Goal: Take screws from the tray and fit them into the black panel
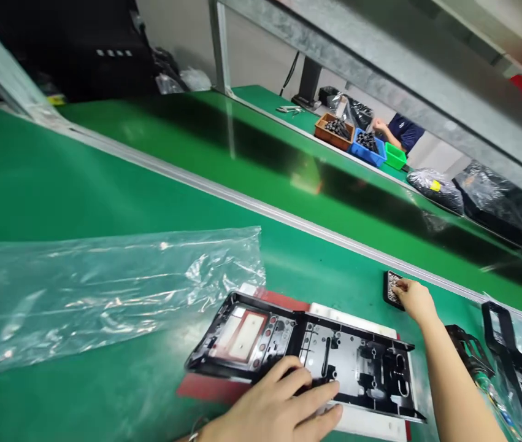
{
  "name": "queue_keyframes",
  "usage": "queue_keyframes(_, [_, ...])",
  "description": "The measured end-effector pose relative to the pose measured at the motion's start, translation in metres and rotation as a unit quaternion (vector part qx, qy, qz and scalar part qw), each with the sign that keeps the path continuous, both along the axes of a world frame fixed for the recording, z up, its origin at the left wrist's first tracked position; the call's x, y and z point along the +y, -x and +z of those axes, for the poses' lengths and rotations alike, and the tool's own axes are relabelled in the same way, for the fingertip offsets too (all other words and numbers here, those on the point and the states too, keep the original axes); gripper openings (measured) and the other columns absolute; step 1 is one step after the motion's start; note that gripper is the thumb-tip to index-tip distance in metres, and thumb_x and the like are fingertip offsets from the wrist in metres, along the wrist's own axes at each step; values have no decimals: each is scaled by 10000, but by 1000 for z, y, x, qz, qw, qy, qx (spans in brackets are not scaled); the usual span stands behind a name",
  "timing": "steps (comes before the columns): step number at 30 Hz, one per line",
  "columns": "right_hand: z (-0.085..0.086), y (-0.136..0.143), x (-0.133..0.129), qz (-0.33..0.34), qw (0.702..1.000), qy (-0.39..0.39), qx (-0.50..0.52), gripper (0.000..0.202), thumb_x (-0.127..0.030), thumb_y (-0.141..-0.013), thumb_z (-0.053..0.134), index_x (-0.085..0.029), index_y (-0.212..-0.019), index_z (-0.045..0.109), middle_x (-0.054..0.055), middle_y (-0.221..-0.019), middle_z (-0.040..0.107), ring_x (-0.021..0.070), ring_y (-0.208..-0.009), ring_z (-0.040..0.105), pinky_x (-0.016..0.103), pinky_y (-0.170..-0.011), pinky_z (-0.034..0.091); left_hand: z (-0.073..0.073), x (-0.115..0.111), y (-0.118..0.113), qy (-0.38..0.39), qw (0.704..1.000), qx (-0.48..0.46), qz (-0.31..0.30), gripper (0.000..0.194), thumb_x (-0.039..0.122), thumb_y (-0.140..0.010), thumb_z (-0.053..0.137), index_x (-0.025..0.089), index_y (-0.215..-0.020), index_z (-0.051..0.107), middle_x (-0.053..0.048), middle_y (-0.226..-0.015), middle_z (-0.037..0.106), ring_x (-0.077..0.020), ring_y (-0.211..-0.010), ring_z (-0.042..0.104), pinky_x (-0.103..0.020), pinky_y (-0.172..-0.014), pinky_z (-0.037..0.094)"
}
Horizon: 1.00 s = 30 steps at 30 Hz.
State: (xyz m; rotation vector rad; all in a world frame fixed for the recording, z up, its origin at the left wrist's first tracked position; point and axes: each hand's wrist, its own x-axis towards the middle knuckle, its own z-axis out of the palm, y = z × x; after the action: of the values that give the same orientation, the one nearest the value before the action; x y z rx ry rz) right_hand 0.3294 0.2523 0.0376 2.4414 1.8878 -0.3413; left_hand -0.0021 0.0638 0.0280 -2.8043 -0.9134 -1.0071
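Note:
A long black plastic housing panel lies flat on a red and white pad on the green bench. My left hand rests on the panel's near edge, fingers spread flat on it. My right hand reaches past the panel's far right corner to a small black tray of tiny parts, its fingertips in or on the tray. Whether it has pinched a part is hidden by the fingers.
A large clear plastic bag lies to the left. More black frames in plastic lie at the right. A shiny green conveyor runs behind. Beyond it stand orange, blue and green bins and another person's arm.

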Motion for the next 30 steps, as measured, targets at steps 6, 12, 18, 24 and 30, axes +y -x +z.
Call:
queue_keyframes(6, [-5,-2,1,21,999,-19,-27,302,-403,-1079,608,-111,-1153,631,111,-1108,569,177,-982,589,297,-884,567,3,1,6,31,999,11,-14,317,228,-984,458,215,-1246,637,63,-1304,644,-137,-867,512,-343,-862,434])
queue_keyframes(12, [1,8,-1,-7,999,8,-41,118,-197,-1038,639,-82,-1054,662,58,-939,606,159,-880,607,311,-876,557,8,-2,3,46,999,-10,0,303,193,-1006,442,229,-1214,659,76,-1271,664,-142,-943,551,-361,-969,381])
queue_keyframes(18, [6,17,-1,-6,998,-12,-60,147,-208,-1041,592,-92,-1068,678,77,-931,616,184,-857,593,323,-869,508,14,4,4,15,999,25,-12,284,312,-1059,440,237,-1237,648,84,-1202,702,-156,-1029,582,-361,-996,361])
queue_keyframes(24, [2,19,-1,-10,998,-45,-43,342,-409,-1059,592,-71,-1037,634,97,-969,581,152,-774,528,280,-800,480,0,7,10,-23,997,61,-36,325,242,-1019,481,241,-1319,606,66,-1302,663,-185,-1105,578,-389,-1048,335])
queue_keyframes(30, [1,12,-5,-24,995,-87,33,233,-295,-981,576,-103,-850,591,61,-824,561,137,-633,397,247,-629,310,-5,9,13,-54,995,76,-44,341,212,-1016,452,267,-1312,611,68,-1341,643,-162,-1134,577,-358,-1043,359])
